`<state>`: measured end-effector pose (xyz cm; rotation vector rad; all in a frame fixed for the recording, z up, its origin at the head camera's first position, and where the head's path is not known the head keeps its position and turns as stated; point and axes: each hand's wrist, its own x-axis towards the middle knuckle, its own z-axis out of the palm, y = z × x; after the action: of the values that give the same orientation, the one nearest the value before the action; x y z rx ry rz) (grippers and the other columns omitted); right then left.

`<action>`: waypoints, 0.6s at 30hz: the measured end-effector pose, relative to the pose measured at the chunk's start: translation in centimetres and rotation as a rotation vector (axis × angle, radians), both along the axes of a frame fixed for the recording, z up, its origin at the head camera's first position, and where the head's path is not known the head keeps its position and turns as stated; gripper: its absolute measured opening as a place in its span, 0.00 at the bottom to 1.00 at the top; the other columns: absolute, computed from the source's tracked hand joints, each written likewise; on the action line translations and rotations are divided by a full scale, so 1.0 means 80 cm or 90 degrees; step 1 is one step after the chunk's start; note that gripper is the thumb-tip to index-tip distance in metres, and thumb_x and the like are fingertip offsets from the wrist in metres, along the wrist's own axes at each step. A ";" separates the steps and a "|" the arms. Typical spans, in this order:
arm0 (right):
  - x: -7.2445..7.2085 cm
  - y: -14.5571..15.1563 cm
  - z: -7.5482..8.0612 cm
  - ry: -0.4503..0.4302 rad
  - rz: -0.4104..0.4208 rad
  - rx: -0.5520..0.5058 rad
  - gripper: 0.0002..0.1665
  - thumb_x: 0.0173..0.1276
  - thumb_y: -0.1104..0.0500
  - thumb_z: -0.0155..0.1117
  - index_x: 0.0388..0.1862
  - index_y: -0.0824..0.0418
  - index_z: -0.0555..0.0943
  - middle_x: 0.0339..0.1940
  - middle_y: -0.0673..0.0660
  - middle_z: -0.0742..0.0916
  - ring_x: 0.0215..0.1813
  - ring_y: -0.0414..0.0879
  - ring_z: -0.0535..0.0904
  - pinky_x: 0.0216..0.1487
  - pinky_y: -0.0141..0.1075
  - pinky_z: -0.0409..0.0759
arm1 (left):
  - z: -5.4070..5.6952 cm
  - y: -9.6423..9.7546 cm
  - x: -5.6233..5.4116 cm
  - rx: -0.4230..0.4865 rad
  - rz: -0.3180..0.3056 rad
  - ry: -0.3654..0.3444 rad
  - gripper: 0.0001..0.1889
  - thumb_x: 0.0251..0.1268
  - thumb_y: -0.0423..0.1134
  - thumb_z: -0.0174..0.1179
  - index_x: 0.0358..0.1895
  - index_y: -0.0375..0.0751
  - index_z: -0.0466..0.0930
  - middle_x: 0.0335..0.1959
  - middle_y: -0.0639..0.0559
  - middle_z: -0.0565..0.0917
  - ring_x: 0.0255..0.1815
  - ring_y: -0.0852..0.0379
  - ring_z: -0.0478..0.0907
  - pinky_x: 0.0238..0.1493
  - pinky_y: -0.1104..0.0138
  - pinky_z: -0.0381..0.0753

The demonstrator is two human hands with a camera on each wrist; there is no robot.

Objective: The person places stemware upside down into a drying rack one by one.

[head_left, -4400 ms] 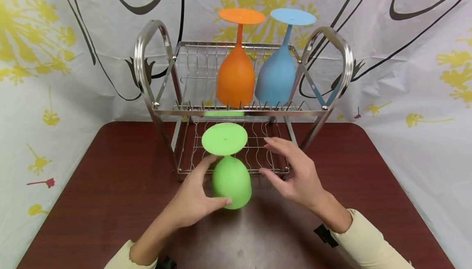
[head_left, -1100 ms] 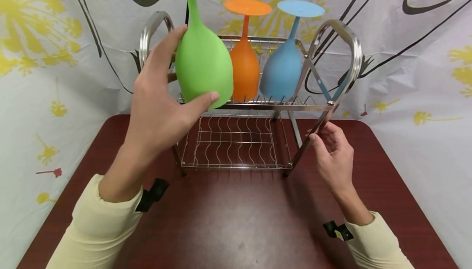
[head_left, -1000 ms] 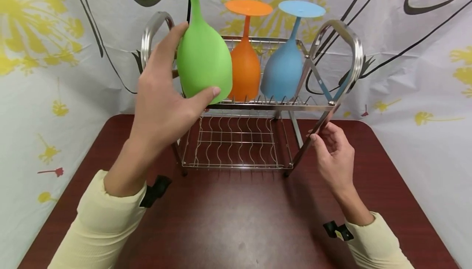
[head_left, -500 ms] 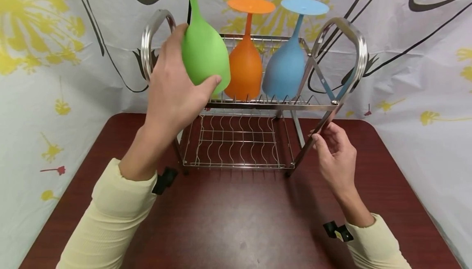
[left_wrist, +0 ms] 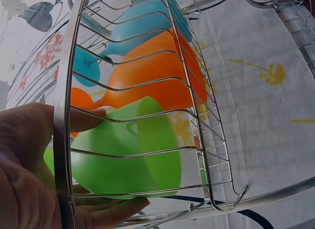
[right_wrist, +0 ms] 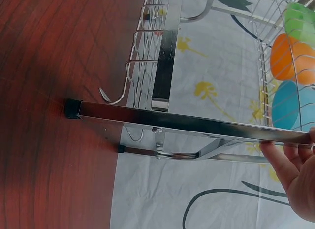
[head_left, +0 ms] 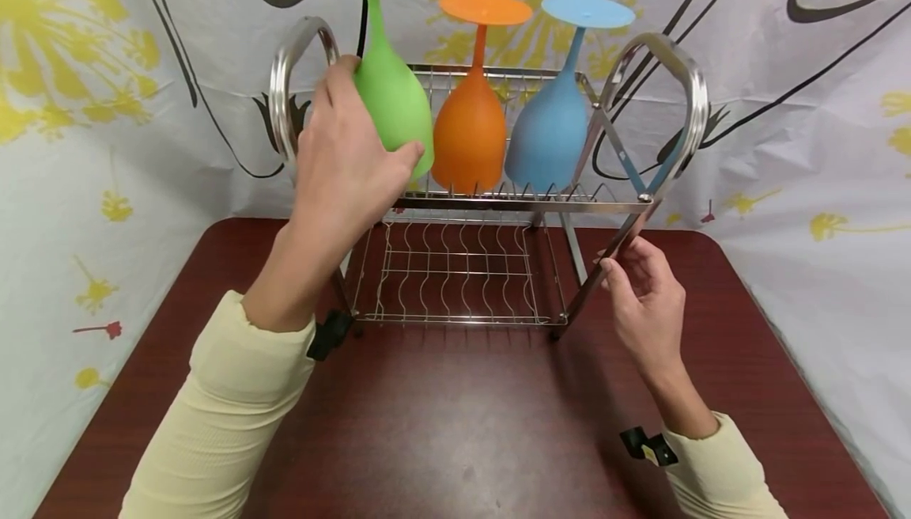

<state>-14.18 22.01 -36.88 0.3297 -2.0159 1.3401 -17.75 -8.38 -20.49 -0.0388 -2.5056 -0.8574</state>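
Observation:
My left hand grips the bowl of a green wine glass, thumb in front and fingers round its far left side. The glass is upside down, its foot at the top, over the left part of the dish rack's upper tier. In the left wrist view its wide mouth shows through the rack wires. To its right stand an upside-down orange wine glass and a blue one. My right hand holds the rack's right front leg between thumb and fingers.
The rack's lower tier is a wavy wire shelf near the dark red table. Curved metal side handles rise at both ends of the upper tier. A patterned cloth hangs behind and at the sides.
The left hand lifted the green glass from in front of the rack to the upper tier, then moved it back beside the orange one. The right hand went to the rack leg and stayed there.

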 end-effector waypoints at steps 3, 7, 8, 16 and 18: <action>0.000 -0.002 0.000 -0.001 0.001 -0.001 0.18 0.66 0.72 0.61 0.55 0.73 0.75 0.40 0.59 0.85 0.41 0.40 0.83 0.37 0.22 0.81 | 0.001 0.000 -0.003 -0.012 0.000 -0.026 0.46 0.51 0.45 0.70 0.71 0.39 0.53 0.63 0.40 0.69 0.59 0.41 0.72 0.58 0.50 0.76; 0.001 -0.002 0.000 -0.002 -0.003 -0.004 0.18 0.66 0.73 0.61 0.55 0.72 0.75 0.40 0.61 0.85 0.42 0.39 0.83 0.37 0.22 0.81 | 0.004 0.000 -0.006 -0.019 -0.006 -0.057 0.45 0.52 0.43 0.69 0.71 0.38 0.52 0.64 0.39 0.69 0.58 0.40 0.72 0.60 0.51 0.75; 0.001 -0.002 0.000 -0.003 -0.003 -0.005 0.19 0.66 0.73 0.61 0.55 0.72 0.75 0.40 0.60 0.85 0.42 0.39 0.83 0.37 0.22 0.81 | 0.004 0.000 -0.006 -0.023 -0.008 -0.065 0.45 0.52 0.43 0.68 0.71 0.37 0.52 0.64 0.39 0.68 0.58 0.39 0.72 0.59 0.51 0.75; 0.000 -0.004 -0.002 -0.007 -0.011 -0.011 0.19 0.65 0.74 0.62 0.55 0.73 0.75 0.41 0.57 0.85 0.43 0.37 0.83 0.37 0.21 0.81 | 0.005 0.000 -0.006 -0.035 -0.013 -0.106 0.40 0.53 0.38 0.62 0.69 0.35 0.53 0.58 0.36 0.71 0.48 0.37 0.75 0.52 0.52 0.79; 0.001 -0.004 -0.003 -0.006 -0.011 -0.012 0.19 0.65 0.74 0.62 0.55 0.73 0.75 0.41 0.57 0.85 0.43 0.37 0.83 0.37 0.21 0.81 | 0.005 0.000 -0.005 -0.036 -0.014 -0.098 0.39 0.53 0.38 0.62 0.69 0.34 0.54 0.57 0.35 0.71 0.47 0.37 0.75 0.51 0.51 0.79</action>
<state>-14.13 21.67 -37.11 0.2968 -2.0086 1.3506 -18.18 -8.38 -20.09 -0.0197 -2.6769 -0.8262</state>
